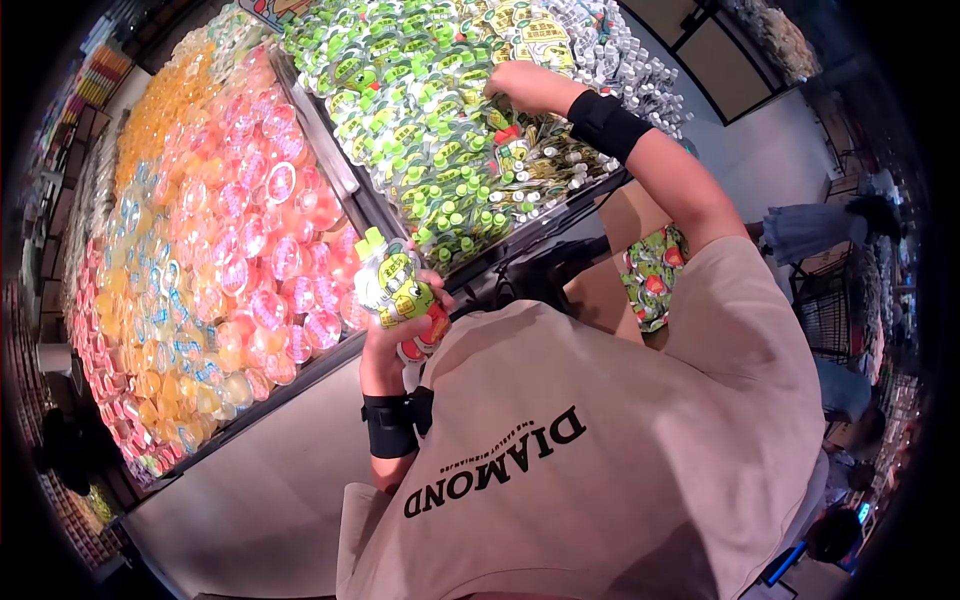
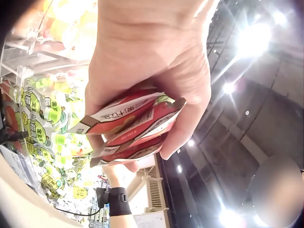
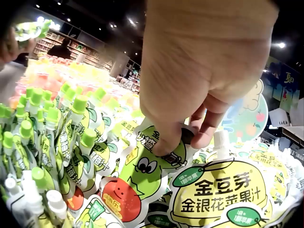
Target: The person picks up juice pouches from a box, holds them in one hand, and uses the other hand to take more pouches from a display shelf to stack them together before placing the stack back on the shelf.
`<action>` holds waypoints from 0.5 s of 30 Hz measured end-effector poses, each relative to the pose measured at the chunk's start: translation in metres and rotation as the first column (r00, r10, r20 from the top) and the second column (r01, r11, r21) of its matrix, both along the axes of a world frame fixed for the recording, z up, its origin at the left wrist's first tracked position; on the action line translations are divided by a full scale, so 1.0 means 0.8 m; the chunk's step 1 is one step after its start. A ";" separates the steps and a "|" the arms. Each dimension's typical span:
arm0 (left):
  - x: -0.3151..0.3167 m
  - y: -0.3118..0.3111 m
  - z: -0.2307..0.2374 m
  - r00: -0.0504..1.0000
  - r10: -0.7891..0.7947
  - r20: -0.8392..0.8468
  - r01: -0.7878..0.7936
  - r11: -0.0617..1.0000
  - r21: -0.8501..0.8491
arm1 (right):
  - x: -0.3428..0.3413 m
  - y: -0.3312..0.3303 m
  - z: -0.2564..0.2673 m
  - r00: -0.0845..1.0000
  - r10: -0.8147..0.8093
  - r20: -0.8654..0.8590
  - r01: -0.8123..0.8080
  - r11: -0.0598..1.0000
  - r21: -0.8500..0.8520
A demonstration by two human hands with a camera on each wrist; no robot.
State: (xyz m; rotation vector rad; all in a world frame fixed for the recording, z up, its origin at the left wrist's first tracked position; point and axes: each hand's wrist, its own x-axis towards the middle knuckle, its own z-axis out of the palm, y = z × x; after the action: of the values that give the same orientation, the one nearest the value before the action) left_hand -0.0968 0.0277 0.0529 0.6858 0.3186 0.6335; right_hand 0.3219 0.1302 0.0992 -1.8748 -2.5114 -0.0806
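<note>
In the head view my left hand (image 1: 405,320) grips several pouches (image 1: 396,283) with green caps, held near my chest beside the bin's front edge. The left wrist view shows the red bottoms of these pouches (image 2: 137,128) stacked between the thumb and fingers of that hand (image 2: 156,71). My right hand (image 1: 530,88) reaches over the pile of pouches. In the right wrist view, its thumb and fingers (image 3: 190,85) pinch the upper part of a green and white pouch (image 3: 142,171) with a red tomato-like figure. A yellow-labelled pouch (image 3: 221,190) with a white cap stands right beside it.
A divider (image 1: 325,140) separates the pouches from a bin of pink, orange and blue round cups (image 1: 250,220). White-capped pouches (image 1: 640,75) lie at the far right of the pile. Below the bin's edge is a cardboard box (image 1: 620,215) with a green and red pouch inside.
</note>
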 end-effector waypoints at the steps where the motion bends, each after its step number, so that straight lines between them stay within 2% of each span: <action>1: 0.003 -0.002 0.006 0.999 0.004 -0.041 -0.004 1.000 0.005 | 0.002 0.000 0.003 1.000 0.006 -0.004 -0.006 1.000 0.000; 4: 0.009 -0.006 0.011 0.994 0.006 -0.108 -0.007 1.000 -0.012 | 0.006 -0.004 -0.001 1.000 -0.004 0.025 0.004 1.000 0.009; 6: 0.018 -0.006 0.011 0.992 -0.003 -0.126 -0.001 0.999 -0.032 | 0.009 -0.003 -0.009 0.997 0.080 0.003 -0.080 0.994 0.070; 8: 0.024 -0.007 0.012 0.990 0.004 -0.142 -0.006 1.000 -0.013 | 0.002 -0.005 -0.013 0.994 0.112 -0.006 -0.111 0.992 0.064; 11: 0.030 -0.007 0.013 0.991 0.005 -0.134 -0.005 1.000 0.005 | -0.015 -0.010 -0.012 0.991 0.135 0.021 -0.133 0.989 -0.063; 15: 0.033 -0.010 0.017 0.995 0.001 -0.097 0.000 1.000 0.010 | -0.011 -0.008 -0.037 0.979 0.188 0.083 -0.188 0.982 -0.017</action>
State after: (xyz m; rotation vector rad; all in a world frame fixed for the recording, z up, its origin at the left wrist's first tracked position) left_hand -0.0707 0.0199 0.0664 0.7271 0.4062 0.6039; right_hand 0.3128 0.1237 0.0693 -1.6600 -2.7355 -0.1504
